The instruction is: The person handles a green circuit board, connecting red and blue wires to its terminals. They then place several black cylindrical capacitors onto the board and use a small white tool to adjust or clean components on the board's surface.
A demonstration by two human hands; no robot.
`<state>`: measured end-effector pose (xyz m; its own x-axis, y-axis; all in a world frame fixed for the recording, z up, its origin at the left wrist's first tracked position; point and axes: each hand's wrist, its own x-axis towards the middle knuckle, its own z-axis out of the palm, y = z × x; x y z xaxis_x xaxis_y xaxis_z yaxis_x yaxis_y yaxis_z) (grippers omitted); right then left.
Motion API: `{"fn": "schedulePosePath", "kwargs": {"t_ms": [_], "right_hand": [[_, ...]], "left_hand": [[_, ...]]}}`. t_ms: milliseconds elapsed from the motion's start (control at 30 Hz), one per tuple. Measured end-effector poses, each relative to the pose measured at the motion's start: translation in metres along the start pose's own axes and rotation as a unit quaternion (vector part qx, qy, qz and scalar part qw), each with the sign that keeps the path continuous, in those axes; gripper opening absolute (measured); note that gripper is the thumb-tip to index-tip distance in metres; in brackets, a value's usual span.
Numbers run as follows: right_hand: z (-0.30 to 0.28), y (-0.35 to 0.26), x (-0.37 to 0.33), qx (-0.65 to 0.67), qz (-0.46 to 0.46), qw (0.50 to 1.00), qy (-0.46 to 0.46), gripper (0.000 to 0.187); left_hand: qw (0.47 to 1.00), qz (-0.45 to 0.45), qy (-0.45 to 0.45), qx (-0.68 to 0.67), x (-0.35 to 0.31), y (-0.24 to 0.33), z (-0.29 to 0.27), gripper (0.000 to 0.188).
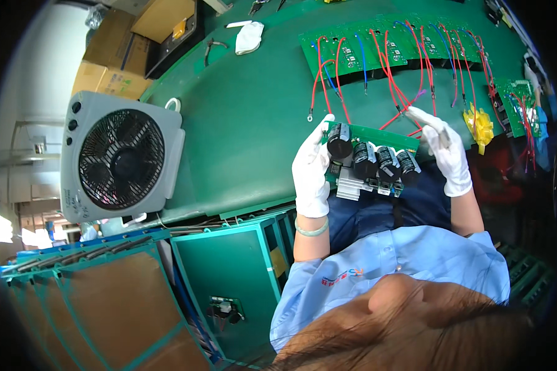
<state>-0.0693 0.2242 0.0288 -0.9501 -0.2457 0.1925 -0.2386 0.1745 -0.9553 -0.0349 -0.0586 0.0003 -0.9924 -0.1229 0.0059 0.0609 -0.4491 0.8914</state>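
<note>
Above my lap, a green circuit board (377, 134) is tilted so that its large black capacitors (388, 163) face me. A silver finned heat sink (349, 185) sits at its lower left. White-gloved, my left hand (311, 173) grips the board's left end, its fingers partly hidden behind the edge. Close by the right end is my right hand (444, 148), also gloved, with its fingers stretched out toward the red wires; whether its thumb touches the board's corner is hard to see. Red wires (402, 120) show just beyond the board's top edge.
Several joined green boards with red and blue leads (390, 46) lie along the table's far side. A yellow bundle (478, 128) and another wired board (520, 105) are at right. A grey box fan (127, 157) stands left, near pliers (213, 49) and cardboard boxes (114, 62).
</note>
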Motion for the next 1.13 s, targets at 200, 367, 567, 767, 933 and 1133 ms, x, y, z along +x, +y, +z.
{"fn": "schedulePosePath", "kwargs": {"t_ms": [200,367,567,767,933,1133], "right_hand": [[-0.030,0.062,-0.015,0.098,0.106,0.985,-0.098,0.052],[-0.044,0.044,-0.021,0.021,0.195,0.970,-0.141,0.055],[-0.075,0.102,-0.066,0.108,0.249,0.946,-0.177,0.057],[-0.012,0.012,-0.045,0.305,0.348,0.881,-0.098,0.047],[0.005,0.052,-0.047,0.354,0.280,0.878,-0.160,0.044],[0.002,0.052,-0.045,0.159,0.055,0.983,0.067,0.028]], "left_hand": [[0.999,-0.030,0.009,-0.009,-0.006,0.021,0.051,0.056],[0.997,-0.054,-0.040,0.023,-0.015,0.022,0.052,0.053],[0.996,-0.057,-0.064,-0.008,-0.013,0.018,0.056,0.057],[0.993,-0.082,-0.079,-0.034,-0.004,0.005,0.050,0.057],[0.997,-0.075,-0.004,-0.030,0.001,0.008,0.059,0.063],[0.997,-0.058,-0.047,0.025,0.003,0.000,0.036,0.064]]}}
